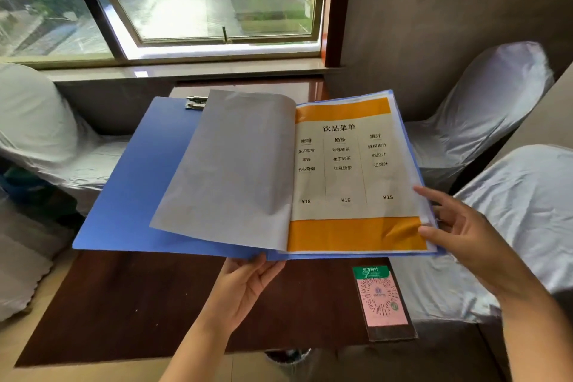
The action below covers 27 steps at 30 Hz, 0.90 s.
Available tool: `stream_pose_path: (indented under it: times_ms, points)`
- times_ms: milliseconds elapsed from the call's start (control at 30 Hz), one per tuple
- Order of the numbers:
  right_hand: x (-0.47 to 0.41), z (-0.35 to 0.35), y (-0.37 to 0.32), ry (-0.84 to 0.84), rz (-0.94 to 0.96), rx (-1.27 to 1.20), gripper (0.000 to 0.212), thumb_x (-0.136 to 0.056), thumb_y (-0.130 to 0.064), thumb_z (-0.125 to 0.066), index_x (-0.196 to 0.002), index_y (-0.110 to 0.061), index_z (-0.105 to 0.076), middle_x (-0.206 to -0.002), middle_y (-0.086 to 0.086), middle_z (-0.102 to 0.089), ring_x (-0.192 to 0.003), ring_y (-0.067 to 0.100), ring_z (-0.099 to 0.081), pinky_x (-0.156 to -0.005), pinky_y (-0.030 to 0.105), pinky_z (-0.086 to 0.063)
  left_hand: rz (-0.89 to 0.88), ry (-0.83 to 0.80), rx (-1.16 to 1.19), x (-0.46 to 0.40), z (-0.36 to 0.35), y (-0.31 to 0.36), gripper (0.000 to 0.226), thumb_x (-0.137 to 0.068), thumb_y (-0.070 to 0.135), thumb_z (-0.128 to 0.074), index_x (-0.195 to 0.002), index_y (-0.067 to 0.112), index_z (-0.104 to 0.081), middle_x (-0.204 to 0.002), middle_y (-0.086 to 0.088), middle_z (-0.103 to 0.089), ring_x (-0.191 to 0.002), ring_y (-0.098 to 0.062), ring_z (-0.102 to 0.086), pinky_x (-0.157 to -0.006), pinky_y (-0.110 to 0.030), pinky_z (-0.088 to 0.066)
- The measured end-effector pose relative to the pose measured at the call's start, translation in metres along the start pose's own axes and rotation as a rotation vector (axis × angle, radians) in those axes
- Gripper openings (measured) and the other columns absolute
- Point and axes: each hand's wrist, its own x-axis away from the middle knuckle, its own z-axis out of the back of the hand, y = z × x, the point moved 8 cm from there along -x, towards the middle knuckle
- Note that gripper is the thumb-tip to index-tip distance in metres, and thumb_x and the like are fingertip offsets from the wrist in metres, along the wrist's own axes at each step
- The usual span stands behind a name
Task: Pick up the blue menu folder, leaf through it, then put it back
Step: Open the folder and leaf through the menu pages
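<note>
Holding open blue plastic menu folder (130, 183) over dark wooden table (124, 304): left hand (245, 285) grips near edge, right hand (465, 232) pinches orange-banded page (344, 164) at right edge.

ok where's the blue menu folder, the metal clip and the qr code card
blue menu folder (133, 183): head view, bare left cover
metal clip (196, 102): head view, shiny middle
qr code card (382, 301): head view, pink code panel
</note>
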Motion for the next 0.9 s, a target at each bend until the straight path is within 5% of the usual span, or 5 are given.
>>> stream_pose_path:
  times_ms: [233, 400, 600, 800, 900]
  points:
    - [0.0, 0.004, -0.002, 0.202, 0.1, 0.223, 0.027, -0.081, -0.001, -0.065, -0.074, -0.027, -0.069, -0.069, -0.006, -0.071, -0.07, 0.006, -0.065, -0.058, 0.007, -0.049, -0.002, -0.002, -0.022, 0.002, -0.005, 0.004, 0.04, -0.075, -0.009, -0.051, -0.106, 0.014, -0.064, -0.103, -0.017, -0.072, -0.097, -0.034, -0.068, -0.07, -0.038, -0.059]
    - [0.002, 0.002, -0.014, 0.43, 0.181, 0.44, 0.022, -0.077, -0.003, -0.07, -0.074, -0.024, -0.063, -0.109, 0.005, -0.052, -0.098, 0.019, -0.049, -0.074, 0.033, -0.048, -0.014, 0.027, -0.012, 0.004, -0.007, 0.005, 0.043, -0.074, -0.009, -0.051, -0.109, 0.013, -0.059, -0.099, -0.015, -0.074, -0.094, -0.033, -0.069, -0.067, -0.037, -0.059]
    - [0.01, -0.013, -0.044, 0.499, 0.364, 0.582, 0.007, -0.082, -0.009, -0.065, -0.086, -0.014, -0.063, -0.112, 0.012, -0.057, -0.101, 0.019, -0.049, -0.073, 0.028, -0.046, -0.027, 0.028, -0.03, 0.007, -0.008, 0.009, 0.041, -0.074, -0.009, -0.05, -0.106, 0.013, -0.062, -0.097, -0.015, -0.074, -0.092, -0.032, -0.07, -0.067, -0.036, -0.059]
    - [-0.006, -0.043, -0.015, 0.312, 0.023, -0.905, 0.031, -0.097, -0.03, -0.038, -0.123, -0.024, -0.055, -0.103, 0.002, -0.073, -0.097, 0.02, -0.068, -0.074, 0.032, -0.058, -0.036, 0.043, -0.036, 0.007, -0.006, 0.012, 0.043, -0.074, -0.008, -0.052, -0.111, 0.013, -0.057, -0.102, -0.015, -0.073, -0.096, -0.033, -0.068, -0.068, -0.037, -0.059]
    - [-0.012, -0.066, -0.015, 0.328, -0.084, -0.941, 0.02, -0.092, -0.016, -0.046, -0.104, -0.015, -0.062, -0.083, 0.002, -0.075, -0.087, 0.019, -0.068, -0.07, 0.026, -0.059, -0.034, 0.039, -0.035, 0.006, -0.006, 0.011, 0.041, -0.075, -0.007, -0.052, -0.109, 0.014, -0.06, -0.102, -0.015, -0.073, -0.096, -0.033, -0.069, -0.068, -0.037, -0.059]
